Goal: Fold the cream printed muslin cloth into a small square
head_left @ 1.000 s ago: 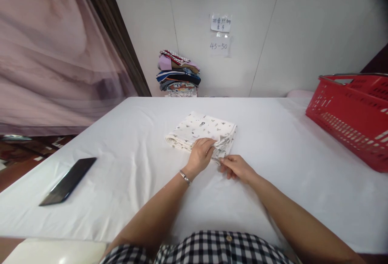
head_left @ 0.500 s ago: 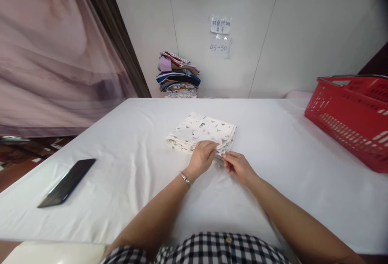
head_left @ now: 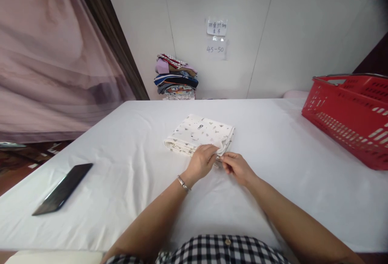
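Observation:
A folded white cloth (head_left: 201, 131) with small dark prints lies in layers on the white-covered table (head_left: 266, 135). My left hand (head_left: 202, 161), with a silver bracelet at the wrist, is closed on the cloth's near edge. Just right of it, my right hand (head_left: 237, 167) pinches the near right corner of the same cloth between thumb and fingers. Under the hands a small part of the cloth sticks out toward me. The fingertips of my left hand are partly hidden by the folds.
A dark phone-like slab (head_left: 63, 189) lies at the left of the table. The red plastic basket (head_left: 348, 118) stands at the right. Behind the table's far edge is a stack of folded fabrics (head_left: 176, 78), and two paper signs (head_left: 216, 38) hang on the wall.
The view has shifted slightly. Both hands keep nearly the same hold at the cloth's near corner, and the part sticking out beneath them looks smaller.

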`<state>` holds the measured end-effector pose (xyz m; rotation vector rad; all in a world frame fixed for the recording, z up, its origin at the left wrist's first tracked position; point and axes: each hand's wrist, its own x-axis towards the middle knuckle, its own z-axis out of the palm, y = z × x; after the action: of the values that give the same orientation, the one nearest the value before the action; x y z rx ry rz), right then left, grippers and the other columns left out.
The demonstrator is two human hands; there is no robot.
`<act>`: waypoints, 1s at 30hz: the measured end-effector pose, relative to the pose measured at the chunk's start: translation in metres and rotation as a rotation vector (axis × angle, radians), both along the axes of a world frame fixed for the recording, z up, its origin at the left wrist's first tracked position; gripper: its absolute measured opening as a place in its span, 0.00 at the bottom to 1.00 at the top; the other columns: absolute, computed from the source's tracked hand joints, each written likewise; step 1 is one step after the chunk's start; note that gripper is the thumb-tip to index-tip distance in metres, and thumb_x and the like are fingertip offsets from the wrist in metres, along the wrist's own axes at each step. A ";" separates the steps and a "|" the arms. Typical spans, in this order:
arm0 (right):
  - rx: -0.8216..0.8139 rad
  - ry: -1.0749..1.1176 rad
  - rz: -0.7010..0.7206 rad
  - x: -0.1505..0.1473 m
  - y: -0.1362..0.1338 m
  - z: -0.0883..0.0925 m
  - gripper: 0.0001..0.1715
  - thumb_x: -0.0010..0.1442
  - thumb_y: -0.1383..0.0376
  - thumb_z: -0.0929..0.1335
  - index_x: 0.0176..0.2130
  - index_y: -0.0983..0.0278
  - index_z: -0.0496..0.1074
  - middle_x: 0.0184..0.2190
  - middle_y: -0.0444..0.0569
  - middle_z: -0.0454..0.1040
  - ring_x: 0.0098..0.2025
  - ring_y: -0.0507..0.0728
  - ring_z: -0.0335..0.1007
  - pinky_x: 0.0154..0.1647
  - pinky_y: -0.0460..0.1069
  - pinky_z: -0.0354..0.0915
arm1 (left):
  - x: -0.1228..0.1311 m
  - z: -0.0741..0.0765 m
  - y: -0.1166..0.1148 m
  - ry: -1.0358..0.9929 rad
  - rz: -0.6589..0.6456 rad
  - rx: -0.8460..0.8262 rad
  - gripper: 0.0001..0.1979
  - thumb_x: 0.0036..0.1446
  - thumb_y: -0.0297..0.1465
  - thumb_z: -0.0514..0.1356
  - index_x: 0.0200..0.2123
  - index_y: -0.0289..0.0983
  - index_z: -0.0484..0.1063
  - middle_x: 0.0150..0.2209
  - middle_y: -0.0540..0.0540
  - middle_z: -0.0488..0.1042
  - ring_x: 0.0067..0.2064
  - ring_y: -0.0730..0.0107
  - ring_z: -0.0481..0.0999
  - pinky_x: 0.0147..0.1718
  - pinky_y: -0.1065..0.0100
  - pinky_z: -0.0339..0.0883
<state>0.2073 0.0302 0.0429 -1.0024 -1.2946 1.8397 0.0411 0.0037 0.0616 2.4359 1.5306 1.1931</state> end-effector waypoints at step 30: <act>0.510 -0.750 0.015 0.017 0.180 0.020 0.23 0.45 0.73 0.64 0.41 0.63 0.75 0.41 0.46 0.75 0.41 0.54 0.70 0.38 0.45 0.65 | -0.001 -0.016 0.000 0.129 -0.041 0.110 0.16 0.49 0.18 0.51 0.40 0.38 0.66 0.36 0.46 0.73 0.41 0.67 0.70 0.46 0.60 0.63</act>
<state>0.2239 0.2100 0.0628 -1.4315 -2.0653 1.0413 0.0401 0.0040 0.0453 2.6488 1.4754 1.1646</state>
